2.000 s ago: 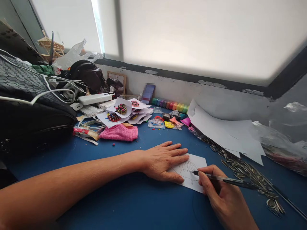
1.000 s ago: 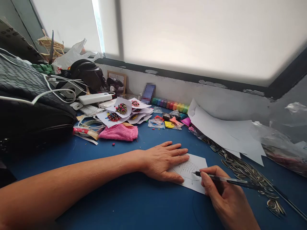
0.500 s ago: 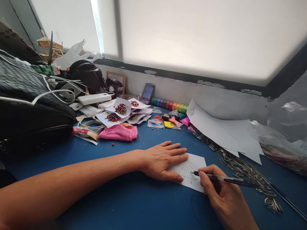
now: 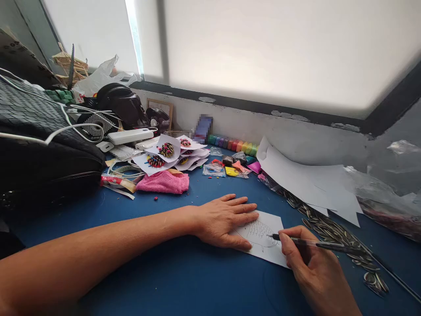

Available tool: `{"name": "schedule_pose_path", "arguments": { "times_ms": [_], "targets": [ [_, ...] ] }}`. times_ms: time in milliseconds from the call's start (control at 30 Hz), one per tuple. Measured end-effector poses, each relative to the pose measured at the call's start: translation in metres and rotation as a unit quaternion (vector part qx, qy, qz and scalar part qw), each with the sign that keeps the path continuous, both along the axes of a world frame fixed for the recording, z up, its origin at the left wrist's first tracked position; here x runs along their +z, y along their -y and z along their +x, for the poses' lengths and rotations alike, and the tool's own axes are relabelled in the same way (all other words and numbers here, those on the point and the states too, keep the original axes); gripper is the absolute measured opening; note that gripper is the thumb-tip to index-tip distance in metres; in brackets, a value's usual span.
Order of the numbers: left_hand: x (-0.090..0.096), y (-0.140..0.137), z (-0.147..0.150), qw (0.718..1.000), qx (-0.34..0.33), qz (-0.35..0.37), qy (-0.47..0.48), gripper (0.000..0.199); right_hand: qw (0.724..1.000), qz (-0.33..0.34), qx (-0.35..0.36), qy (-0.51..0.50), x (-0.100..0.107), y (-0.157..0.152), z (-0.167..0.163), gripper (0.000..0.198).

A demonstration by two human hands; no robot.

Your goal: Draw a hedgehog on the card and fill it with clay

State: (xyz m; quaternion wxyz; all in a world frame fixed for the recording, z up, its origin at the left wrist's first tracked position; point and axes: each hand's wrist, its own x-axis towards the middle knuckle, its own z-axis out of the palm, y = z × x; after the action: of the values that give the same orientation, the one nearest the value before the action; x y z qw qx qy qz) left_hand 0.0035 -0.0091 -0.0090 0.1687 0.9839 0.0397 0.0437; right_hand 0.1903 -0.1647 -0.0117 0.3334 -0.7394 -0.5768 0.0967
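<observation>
My left hand [image 4: 226, 223] lies flat with its fingers spread, pressing on the left part of a small white paper [image 4: 274, 221]. On that paper is a rounded outline drawing [image 4: 259, 232], filled with rows of small marks and with short leg-like lines below it. A black pen with a clear barrel [image 4: 307, 242] is gripped in my right hand [image 4: 312, 263], its tip on or just above the right part of the drawing. Part of the paper is hidden beneath my left hand.
Sunflower seeds [image 4: 342, 239] lie in a heap on the right, partly under large white sheets [image 4: 305, 180]. Behind are clay packets [image 4: 232, 171], decorated cards [image 4: 164, 153] and a pink cloth [image 4: 163, 182]. A black woven bag [image 4: 36, 127] stands on the left of the blue table [image 4: 158, 272].
My right hand and the pen have shifted slightly to the right across the drawing. My left hand stays in place on the paper.
</observation>
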Motion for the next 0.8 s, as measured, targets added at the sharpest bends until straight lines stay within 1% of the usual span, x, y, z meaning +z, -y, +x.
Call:
{"name": "schedule_pose_path", "arguments": {
  "times_ms": [100, 267, 367, 500, 600, 667, 800],
  "targets": [
    [0.001, 0.000, 0.000, 1.000, 0.001, -0.002, -0.004, 0.075, 1.000, 0.002, 0.003, -0.014, 0.000, 0.001, -0.004, 0.033],
    [0.001, 0.001, 0.001, 1.000, 0.000, 0.003, -0.002, 0.075, 0.997, 0.013, -0.046, -0.064, 0.004, 0.004, -0.019, 0.031],
    [0.001, 0.001, 0.001, 1.000, 0.000, 0.010, -0.002, 0.075, 0.996, 0.015, -0.038, -0.084, 0.004, 0.004, -0.021, 0.031],
    [0.000, 0.000, 0.001, 1.000, -0.002, 0.011, 0.001, 0.075, 0.997, 0.027, -0.036, -0.058, 0.001, 0.003, -0.017, 0.030],
    [0.000, 0.001, 0.001, 1.000, -0.002, 0.009, 0.004, 0.075, 0.999, 0.036, -0.011, -0.027, 0.000, 0.002, -0.011, 0.030],
    [0.000, 0.001, 0.001, 1.000, -0.001, 0.008, 0.004, 0.075, 0.999, 0.031, 0.007, -0.015, 0.000, 0.002, -0.008, 0.030],
    [0.000, 0.000, 0.001, 1.000, 0.001, 0.008, 0.000, 0.075, 1.000, 0.014, 0.022, 0.002, 0.000, 0.000, -0.006, 0.031]
  ]
}}
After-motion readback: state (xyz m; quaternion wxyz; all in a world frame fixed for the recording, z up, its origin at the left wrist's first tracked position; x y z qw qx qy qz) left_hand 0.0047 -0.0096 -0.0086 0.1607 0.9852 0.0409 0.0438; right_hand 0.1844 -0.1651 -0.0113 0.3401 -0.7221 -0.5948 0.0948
